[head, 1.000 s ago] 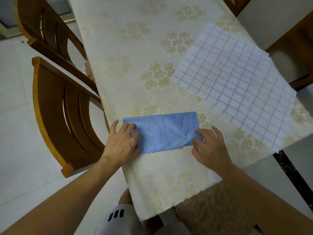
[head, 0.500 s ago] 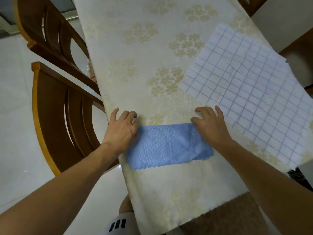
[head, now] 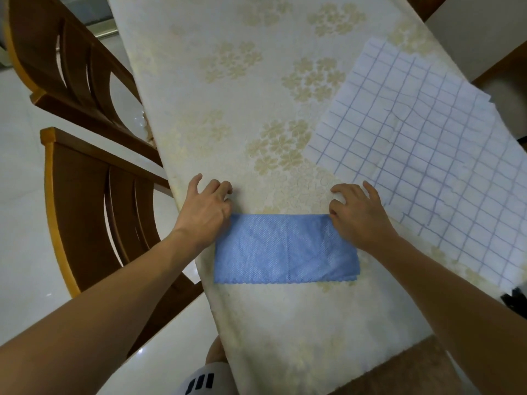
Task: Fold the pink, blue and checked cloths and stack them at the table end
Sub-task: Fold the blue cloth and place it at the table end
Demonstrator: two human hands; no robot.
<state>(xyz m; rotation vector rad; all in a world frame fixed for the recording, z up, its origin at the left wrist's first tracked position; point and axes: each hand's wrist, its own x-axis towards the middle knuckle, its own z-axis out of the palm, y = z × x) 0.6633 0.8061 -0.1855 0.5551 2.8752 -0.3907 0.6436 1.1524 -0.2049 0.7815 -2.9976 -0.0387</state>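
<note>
A blue cloth (head: 285, 249), folded into a long rectangle with its scalloped edges toward me, lies flat on the table near its front end. My left hand (head: 204, 212) rests on the cloth's far left corner, with curled fingertips touching the tablecloth beyond it. My right hand (head: 360, 215) covers the far right corner in the same way. Whether either hand pinches the cloth is hidden under the palms. The checked cloth (head: 422, 161), white with blue lines, lies spread open at the right. No pink cloth is in view.
The table (head: 256, 81) wears a cream tablecloth with pale flower prints. Two wooden chairs (head: 94, 201) stand along its left side, another chair (head: 502, 78) at the right. A brown rug (head: 405, 374) lies below the table's front end.
Both hands moved from the cloth's near corners to its far edge; the blue cloth now lies folded with its scalloped edges toward me. The view shifted slightly.
</note>
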